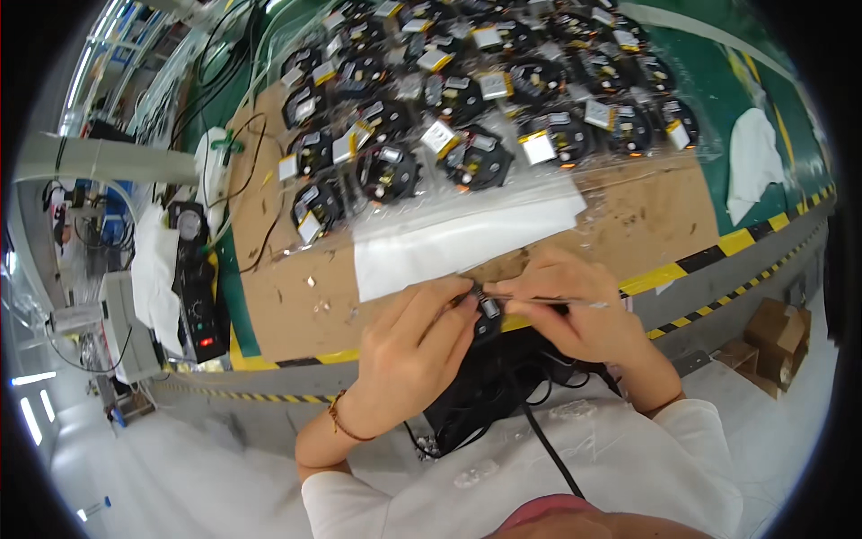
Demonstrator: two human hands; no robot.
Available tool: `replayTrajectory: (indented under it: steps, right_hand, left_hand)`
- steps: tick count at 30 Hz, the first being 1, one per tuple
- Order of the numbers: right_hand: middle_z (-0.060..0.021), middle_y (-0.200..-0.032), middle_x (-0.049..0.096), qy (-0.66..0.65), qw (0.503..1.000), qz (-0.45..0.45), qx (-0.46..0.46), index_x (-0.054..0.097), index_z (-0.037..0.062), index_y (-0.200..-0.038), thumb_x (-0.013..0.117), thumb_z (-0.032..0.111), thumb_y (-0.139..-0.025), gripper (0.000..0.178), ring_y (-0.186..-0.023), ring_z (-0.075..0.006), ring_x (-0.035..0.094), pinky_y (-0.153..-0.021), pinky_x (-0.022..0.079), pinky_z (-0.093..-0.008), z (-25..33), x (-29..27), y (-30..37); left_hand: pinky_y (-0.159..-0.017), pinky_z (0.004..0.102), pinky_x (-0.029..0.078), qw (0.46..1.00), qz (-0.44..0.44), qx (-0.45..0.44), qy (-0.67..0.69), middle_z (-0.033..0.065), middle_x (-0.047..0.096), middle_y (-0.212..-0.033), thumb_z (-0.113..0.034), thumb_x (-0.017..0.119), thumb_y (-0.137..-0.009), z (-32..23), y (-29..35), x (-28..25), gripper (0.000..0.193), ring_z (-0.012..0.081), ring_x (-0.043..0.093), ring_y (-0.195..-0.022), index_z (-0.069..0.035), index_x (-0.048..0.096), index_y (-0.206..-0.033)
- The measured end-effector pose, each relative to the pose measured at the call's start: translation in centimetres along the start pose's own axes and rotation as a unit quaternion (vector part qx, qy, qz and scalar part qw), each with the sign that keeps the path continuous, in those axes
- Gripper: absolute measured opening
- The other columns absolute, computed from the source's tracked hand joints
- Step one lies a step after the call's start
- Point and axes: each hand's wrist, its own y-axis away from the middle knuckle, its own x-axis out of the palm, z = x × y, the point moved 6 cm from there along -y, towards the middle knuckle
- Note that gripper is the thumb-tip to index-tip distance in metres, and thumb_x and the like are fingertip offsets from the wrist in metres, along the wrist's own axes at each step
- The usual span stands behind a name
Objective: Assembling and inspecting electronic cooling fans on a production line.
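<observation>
At the table's front edge, my left hand [417, 337] pinches a black electronic module [488, 325] with a small circuit part showing on top. My fingers cover much of the module. From the other side my right hand [579, 310] grips slim metal tweezers [575, 301], their tip close to the module; the exact contact point is too small to tell. Just beyond both hands lies a white cloth or paper sheet [467, 238] on the brown board [314, 310]. Behind it, several round black modules [388, 171] with silvery battery packs [539, 147] sit in a clear plastic tray [705, 148].
On the left stands a black soldering station [199, 310] with a lit red display, beside a white cloth [155, 278]. Loose black cables [254, 171] cross the board's left side. Another white cloth [752, 162] lies far right. Cardboard boxes [774, 337] rest on the floor.
</observation>
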Motion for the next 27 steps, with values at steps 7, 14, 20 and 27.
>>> replayTrajectory:
  steps: [7,14,20,27]
  right_hand:
    - [-0.0112,-0.082,0.058,-0.027,0.999,0.041,-0.015,0.062,0.0013,-0.102,0.063,-0.001,-0.082,0.021,-0.068,-0.0211,0.061,-0.058,0.051,-0.0269,-0.5,0.3,0.0]
    - [-0.0115,-0.081,0.059,-0.068,0.997,0.016,-0.023,0.062,0.0007,-0.102,0.063,-0.002,-0.081,0.022,-0.068,-0.0215,0.059,-0.058,0.05,-0.027,-0.6,0.5,0.2]
    - [-0.0103,-0.08,0.067,-0.009,1.0,0.012,-0.003,0.061,0.0038,-0.087,0.069,0.0,-0.077,0.014,-0.065,-0.0195,0.06,-0.057,0.049,-0.0274,-0.6,0.3,0.0]
    - [-0.0082,-0.08,0.064,-0.023,1.0,0.008,0.003,0.058,0.0049,-0.082,0.07,0.002,-0.077,0.014,-0.079,-0.0229,0.068,-0.061,0.053,-0.0279,-0.5,0.3,0.3]
  left_hand:
    - [-0.061,0.0282,0.049,0.999,-0.026,0.022,0.002,0.0092,0.065,-0.094,0.005,0.074,-0.064,0.3,0.5,0.2,0.021,0.0224,0.064,-0.076,0.001,0.065,-0.083]
    - [-0.063,0.0296,0.052,0.999,-0.025,0.037,-0.02,0.0102,0.064,-0.094,0.006,0.072,-0.065,-0.1,0.5,0.3,0.021,0.0234,0.065,-0.076,0.003,0.064,-0.085]
    - [-0.061,0.0295,0.053,0.994,-0.016,0.083,-0.074,0.0131,0.062,-0.093,0.002,0.066,-0.07,-0.7,0.4,0.5,0.012,0.0241,0.064,-0.081,0.006,0.062,-0.08]
    - [-0.06,0.0303,0.053,0.988,-0.02,0.119,-0.101,0.0132,0.062,-0.092,0.002,0.065,-0.07,-0.9,0.7,0.9,0.008,0.0251,0.063,-0.084,0.006,0.062,-0.077]
